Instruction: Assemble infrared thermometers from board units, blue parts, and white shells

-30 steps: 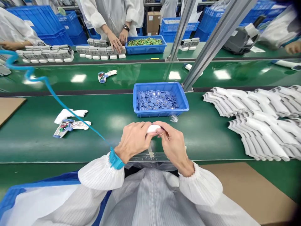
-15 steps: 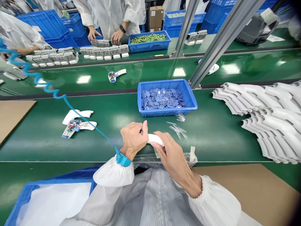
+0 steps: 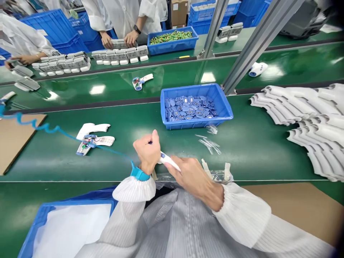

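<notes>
Between my hands is a white gun-shaped handheld thermometer [image 3: 171, 162], its handle slanting down to the right and a small blue button showing. My left hand [image 3: 147, 150] is closed round its head end, which the fingers mostly hide; a blue strap with a coiled cord circles that wrist. My right hand [image 3: 191, 176] grips the handle between thumb and fingers. To the left lie an opened thermometer half [image 3: 92, 141] with wires and blue parts, and a white shell half [image 3: 92, 129] beside it.
Ahead stands a blue bin [image 3: 197, 123] of blue oval parts. Thin clear strips [image 3: 211, 145] lie in front of it. Stacked white shells [image 3: 298, 107] fill the right side. A metal post [image 3: 258, 44] rises beside the belt [image 3: 107, 77]. Co-workers handle grey-white units [image 3: 118, 55] across it.
The thermometer has turned in my hands, so its blue button now shows and the handle slopes more steeply. Across the belt, a co-worker's hands have shifted on a grey unit. Belt items moved right.
</notes>
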The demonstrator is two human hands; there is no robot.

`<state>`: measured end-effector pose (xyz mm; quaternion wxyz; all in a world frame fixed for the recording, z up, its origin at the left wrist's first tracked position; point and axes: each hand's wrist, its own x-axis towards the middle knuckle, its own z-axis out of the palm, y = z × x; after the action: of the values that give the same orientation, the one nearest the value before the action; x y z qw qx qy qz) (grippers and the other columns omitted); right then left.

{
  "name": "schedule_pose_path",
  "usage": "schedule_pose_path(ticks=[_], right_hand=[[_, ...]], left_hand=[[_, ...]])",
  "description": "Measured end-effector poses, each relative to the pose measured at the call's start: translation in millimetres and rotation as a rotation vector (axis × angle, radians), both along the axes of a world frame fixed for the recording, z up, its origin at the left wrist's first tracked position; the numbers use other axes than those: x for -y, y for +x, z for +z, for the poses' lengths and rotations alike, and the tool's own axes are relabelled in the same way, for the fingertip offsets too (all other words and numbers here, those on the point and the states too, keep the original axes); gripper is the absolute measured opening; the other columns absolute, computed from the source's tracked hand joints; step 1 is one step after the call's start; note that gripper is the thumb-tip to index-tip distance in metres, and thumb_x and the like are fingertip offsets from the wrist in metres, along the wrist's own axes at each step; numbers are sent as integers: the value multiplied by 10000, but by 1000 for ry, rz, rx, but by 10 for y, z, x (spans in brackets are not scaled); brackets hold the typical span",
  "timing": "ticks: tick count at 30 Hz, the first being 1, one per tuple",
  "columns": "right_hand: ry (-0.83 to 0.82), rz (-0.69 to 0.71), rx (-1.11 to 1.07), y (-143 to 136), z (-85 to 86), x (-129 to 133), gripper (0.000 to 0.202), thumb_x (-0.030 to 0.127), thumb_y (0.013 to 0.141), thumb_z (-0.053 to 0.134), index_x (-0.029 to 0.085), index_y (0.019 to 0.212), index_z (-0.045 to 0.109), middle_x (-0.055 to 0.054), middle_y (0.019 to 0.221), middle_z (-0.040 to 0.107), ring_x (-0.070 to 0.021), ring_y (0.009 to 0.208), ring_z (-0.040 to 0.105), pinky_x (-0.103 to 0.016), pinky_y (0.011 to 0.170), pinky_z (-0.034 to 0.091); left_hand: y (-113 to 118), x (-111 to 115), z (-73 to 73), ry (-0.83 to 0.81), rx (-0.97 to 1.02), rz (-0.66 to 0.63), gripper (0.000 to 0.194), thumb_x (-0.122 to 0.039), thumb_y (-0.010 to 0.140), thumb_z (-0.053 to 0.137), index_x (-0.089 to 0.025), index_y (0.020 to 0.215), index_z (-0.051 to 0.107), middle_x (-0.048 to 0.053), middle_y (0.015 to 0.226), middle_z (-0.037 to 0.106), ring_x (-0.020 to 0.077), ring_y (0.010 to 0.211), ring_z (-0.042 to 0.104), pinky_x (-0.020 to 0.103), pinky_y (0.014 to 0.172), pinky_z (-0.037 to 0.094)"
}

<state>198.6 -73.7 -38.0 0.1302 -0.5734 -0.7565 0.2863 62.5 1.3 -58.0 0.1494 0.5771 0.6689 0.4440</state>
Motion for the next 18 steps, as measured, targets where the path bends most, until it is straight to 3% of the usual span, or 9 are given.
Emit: schedule_pose_path(ticks=[3,6,9,11,14,16,18], right_hand=[[48,-24,58,-62,-14,2,409,407,1040,388,137,1017,695,-94,738,725,-199,582,629,-308,537,285],[50,-22,-131,67,33,-55,352,422,1019,453,196,1010,721,-48,769,742,-167,594,629,-287,555,364],[16,-203,-363,366,122,-120,330,465,960,550,262,1173,698,-15,933,772,-126,588,618,-258,584,468],[-4,-384,-435,586,155,-132,419,525,927,561,266,1236,675,-21,950,777,-118,523,579,-253,515,486],[-50,-503,-463,834,114,-85,479,594,897,550,278,1231,684,-32,922,783,-128,466,542,-253,405,459],[-62,-487,-452,941,16,-24,463,585,886,572,307,1240,683,-28,943,787,-140,478,579,-248,406,484],[14,-479,-412,1044,-137,22,411,548,877,604,334,1215,699,-19,925,794,-167,531,651,-247,456,535]], left_hand=[[-56,-32,31,-114,-140,-145,526,-377,972,428,-181,489,505,8,493,497,117,521,453,271,563,330],[-276,15,82,-208,-242,-290,442,-421,895,543,-182,523,544,18,563,569,126,579,491,261,616,362],[-707,-132,198,-268,-290,-239,432,-466,798,640,-187,481,546,11,514,556,135,550,490,269,594,351],[-1050,-446,367,-321,-315,-92,467,-478,841,582,-186,477,565,23,468,528,161,528,495,289,564,335],[-1386,-1178,747,-397,-318,118,504,-467,943,471,-145,599,653,85,578,628,225,618,598,327,595,408],[-1360,-1683,998,-444,-316,155,461,-472,992,460,-116,822,698,105,791,695,208,731,648,333,684,499],[-1146,-2076,1179,-460,-334,142,342,-421,1006,513,-118,1068,659,93,1057,675,175,922,661,357,858,539]])
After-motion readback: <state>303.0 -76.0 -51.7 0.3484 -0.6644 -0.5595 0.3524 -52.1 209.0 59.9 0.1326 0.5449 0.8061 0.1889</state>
